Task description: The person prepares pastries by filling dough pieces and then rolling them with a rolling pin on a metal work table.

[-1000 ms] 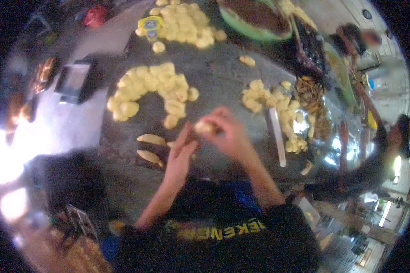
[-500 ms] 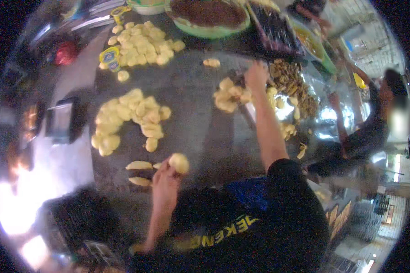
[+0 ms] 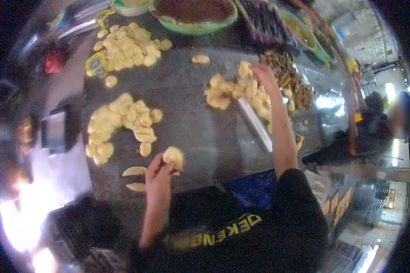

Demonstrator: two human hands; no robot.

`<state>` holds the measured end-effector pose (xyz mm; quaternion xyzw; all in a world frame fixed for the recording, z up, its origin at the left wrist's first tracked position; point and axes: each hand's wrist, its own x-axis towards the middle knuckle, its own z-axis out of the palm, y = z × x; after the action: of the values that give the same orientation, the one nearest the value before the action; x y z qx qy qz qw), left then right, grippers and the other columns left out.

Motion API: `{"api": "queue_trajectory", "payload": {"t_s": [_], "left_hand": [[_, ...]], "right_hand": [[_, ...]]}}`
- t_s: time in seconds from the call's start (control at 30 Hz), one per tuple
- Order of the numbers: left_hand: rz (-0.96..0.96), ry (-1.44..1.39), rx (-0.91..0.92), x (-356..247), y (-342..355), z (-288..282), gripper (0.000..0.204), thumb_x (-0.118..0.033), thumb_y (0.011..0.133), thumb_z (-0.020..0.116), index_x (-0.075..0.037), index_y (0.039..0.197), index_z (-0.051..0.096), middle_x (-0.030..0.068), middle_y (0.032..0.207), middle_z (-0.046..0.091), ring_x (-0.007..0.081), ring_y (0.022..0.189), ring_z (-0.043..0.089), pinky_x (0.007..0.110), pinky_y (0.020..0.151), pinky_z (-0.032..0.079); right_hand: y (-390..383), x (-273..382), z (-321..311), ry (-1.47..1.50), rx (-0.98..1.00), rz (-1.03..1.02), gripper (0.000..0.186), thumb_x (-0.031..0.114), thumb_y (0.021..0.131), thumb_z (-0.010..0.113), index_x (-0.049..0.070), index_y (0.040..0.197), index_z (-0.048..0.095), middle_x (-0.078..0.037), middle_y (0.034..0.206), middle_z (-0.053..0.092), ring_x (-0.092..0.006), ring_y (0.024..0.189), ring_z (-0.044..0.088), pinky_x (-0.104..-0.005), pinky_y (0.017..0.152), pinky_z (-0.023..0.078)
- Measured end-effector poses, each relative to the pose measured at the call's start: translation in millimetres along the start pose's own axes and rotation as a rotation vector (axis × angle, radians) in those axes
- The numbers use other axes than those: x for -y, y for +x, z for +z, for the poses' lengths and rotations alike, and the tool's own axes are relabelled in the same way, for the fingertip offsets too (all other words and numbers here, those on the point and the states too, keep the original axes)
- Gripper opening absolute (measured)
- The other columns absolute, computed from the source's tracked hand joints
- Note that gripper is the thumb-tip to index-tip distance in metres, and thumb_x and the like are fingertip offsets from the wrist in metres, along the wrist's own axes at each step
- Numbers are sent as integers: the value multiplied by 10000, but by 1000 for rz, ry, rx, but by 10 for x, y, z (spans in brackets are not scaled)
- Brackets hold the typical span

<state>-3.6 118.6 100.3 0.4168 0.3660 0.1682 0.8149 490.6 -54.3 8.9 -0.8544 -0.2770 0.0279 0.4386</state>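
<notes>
My left hand point(image 3: 158, 172) is closed around a round, pale yellow piece of dough point(image 3: 173, 156) near the table's front edge. Beside that hand, two slim dough pieces point(image 3: 135, 171) lie on the dark table. Farther off on the right, my right hand point(image 3: 265, 76) pinches a small pale dough piece point(image 3: 244, 69). Just below it is a heap of flattened dough pieces point(image 3: 260, 102), partly hidden by my forearm. A mound of brown chunks point(image 3: 299, 88) lies to the right of this hand. Rounder dough lumps point(image 3: 220, 92) sit left of the heap.
A curved cluster of dough rounds point(image 3: 118, 116) and another cluster point(image 3: 130, 48) lie on the left. A pale straight bar point(image 3: 256, 123) rests beside my right forearm. At the back are a green basin point(image 3: 193, 28) of brown filling and a dark crate point(image 3: 264, 22). Another person point(image 3: 373, 118) is at the right.
My view has shifted slightly, moving the table's things left. My right hand has come away from the brown mound's edge and pinches a dough piece. My left hand still holds its dough.
</notes>
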Motion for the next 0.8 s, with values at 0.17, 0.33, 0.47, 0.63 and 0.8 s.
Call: {"api": "queue_trajectory", "payload": {"t_s": [0.17,0.33,0.47,0.63,0.8], "left_hand": [[-47,-77,68,52,29,123,300,-13,893,509,57,1178,569,109,1058,637,209,927,642,315,794,524],[-23,-114,38,132,-11,-23,325,-13,902,501,75,1212,544,138,1118,625,242,964,642,334,830,524],[-47,-120,34,132,-13,-104,359,-9,898,501,80,1245,523,147,1142,620,251,977,639,341,850,519],[-40,-91,43,44,-14,-38,355,-10,895,495,76,1238,530,136,1105,637,232,955,646,326,844,513],[-23,-53,114,71,76,-59,349,-31,901,509,67,1236,524,154,1169,615,259,1044,621,377,889,514]], "right_hand": [[305,-308,-391,112,25,-37,406,381,875,623,-6,984,686,-141,867,684,-246,729,680,-394,692,515],[-15,569,166,-715,154,111,492,449,834,601,-10,995,677,-238,913,676,-371,848,672,-432,789,524],[-463,857,169,-653,333,-144,378,379,810,624,63,1008,689,-183,938,695,-354,868,669,-421,785,524],[-476,1076,30,-550,246,-84,334,276,782,677,12,987,675,-179,975,684,-290,900,660,-385,806,509],[-779,1410,-167,190,-37,164,276,121,805,652,-3,1048,613,-149,1177,618,-240,1030,604,-317,816,492]]}}
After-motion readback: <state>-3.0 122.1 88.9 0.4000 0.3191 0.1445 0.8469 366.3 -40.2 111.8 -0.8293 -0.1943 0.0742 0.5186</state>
